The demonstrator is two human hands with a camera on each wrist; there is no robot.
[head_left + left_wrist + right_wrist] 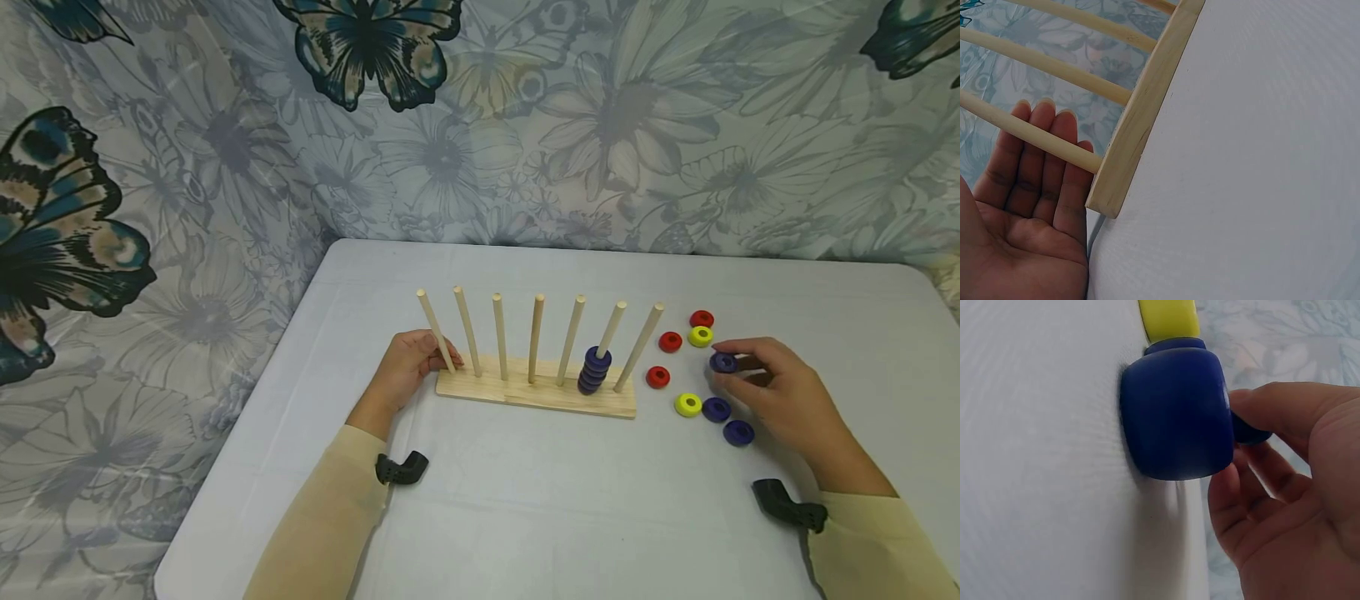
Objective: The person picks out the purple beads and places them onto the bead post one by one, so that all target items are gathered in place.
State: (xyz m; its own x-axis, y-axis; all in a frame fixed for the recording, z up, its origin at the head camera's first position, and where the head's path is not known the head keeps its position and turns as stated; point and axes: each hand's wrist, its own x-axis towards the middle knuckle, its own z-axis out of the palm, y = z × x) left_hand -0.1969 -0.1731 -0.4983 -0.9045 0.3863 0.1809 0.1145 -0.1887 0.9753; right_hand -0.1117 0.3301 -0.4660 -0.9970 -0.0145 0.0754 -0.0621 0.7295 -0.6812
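A wooden peg rack [536, 397] stands on the table with a row of upright pegs. Several blue rings [592, 380] are stacked on its second peg from the right. My left hand [405, 367] is at the rack's left end, its fingers extended behind the end peg in the left wrist view. My right hand [791, 400] pinches a blue ring [723, 368] between thumb and fingers, right of the rack. That held ring [1251, 431] is partly hidden in the right wrist view by a nearer blue ring [1175, 419] on the table.
Between rack and right hand lie three red rings, one a near red ring [657, 379], plus a far yellow ring [701, 338] and a near yellow ring [687, 407]. Two blue rings, including the nearest blue ring [738, 435], lie below the right hand. A white cloth covers the table [525, 500].
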